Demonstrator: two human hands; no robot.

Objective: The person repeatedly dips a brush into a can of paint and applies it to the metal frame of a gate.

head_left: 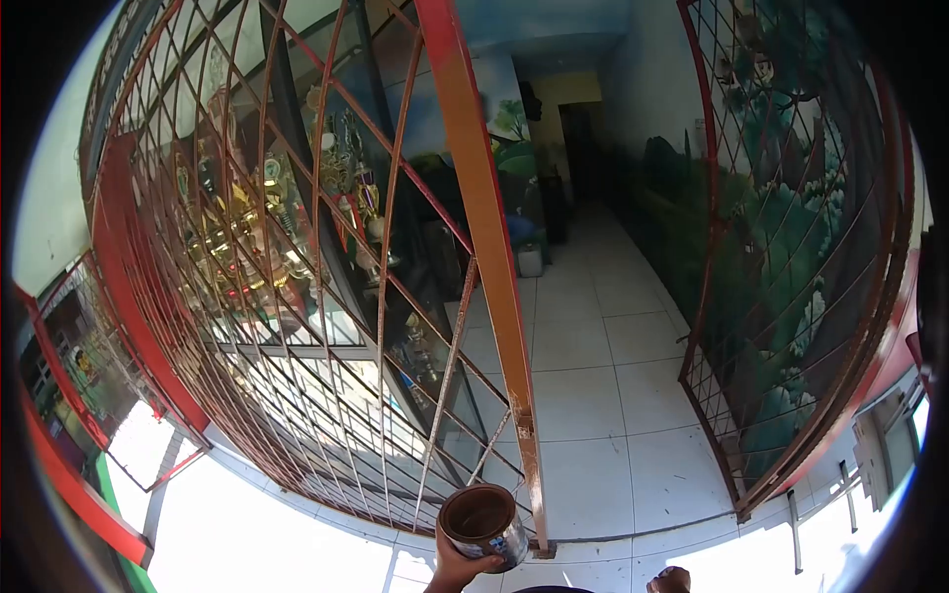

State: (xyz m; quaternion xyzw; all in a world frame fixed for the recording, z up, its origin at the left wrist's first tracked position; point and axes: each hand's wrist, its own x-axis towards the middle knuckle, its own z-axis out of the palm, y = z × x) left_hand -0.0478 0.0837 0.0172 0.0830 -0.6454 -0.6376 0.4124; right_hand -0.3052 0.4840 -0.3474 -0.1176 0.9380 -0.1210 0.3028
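Observation:
My left hand (pixel 458 568) is wrapped round a paint can (pixel 508 550) at the bottom centre. The can is open at the top, with brown paint coating its inside and rim and a label partly showing on its side. Just behind it rises the metal lattice gate (pixel 381 296), whose upright edge bar (pixel 486 198) is orange-brown with red along one side. At the bottom edge, right of the can, only a small part of my right hand (pixel 669 580) shows. Its fingers look curled; whatever they hold is cut off by the frame.
Behind the lattice stands a glass cabinet with several trophies (pixel 257 237). A tiled hallway (pixel 578 395) runs back past a white pot (pixel 530 261). On the right is another lattice gate leaf (pixel 727 326) before a painted mural wall (pixel 791 257). Bright sunlight covers the floor in front.

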